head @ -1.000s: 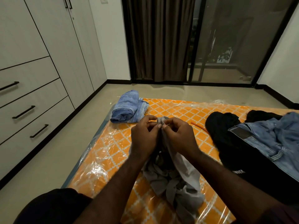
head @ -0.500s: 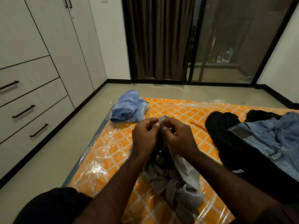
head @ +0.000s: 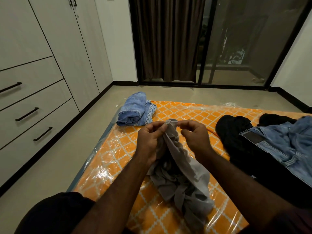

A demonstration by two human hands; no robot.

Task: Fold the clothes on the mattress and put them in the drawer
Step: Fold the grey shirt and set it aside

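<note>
A crumpled grey garment (head: 185,176) lies on the orange patterned mattress (head: 118,154), which is wrapped in clear plastic. My left hand (head: 150,141) grips the garment's upper edge, bunched in the palm. My right hand (head: 195,137) pinches the same edge from the right, thumb and forefinger on the hem. A folded blue denim piece (head: 135,110) rests at the mattress's far left corner. On the right lies a black garment (head: 239,142) under unfolded blue jeans (head: 287,146). The closed drawers (head: 33,105) stand at the left, with black bar handles.
A tall wardrobe (head: 64,39) continues beyond the drawers. Bare floor (head: 50,162) runs between the mattress and the drawers. Brown curtains (head: 167,39) and a glass sliding door (head: 244,39) close the far wall. My dark-clad knee (head: 55,211) is at the lower left.
My hands have moved slightly apart along the grey garment's top edge, spreading the hem between them. The other clothes have not moved.
</note>
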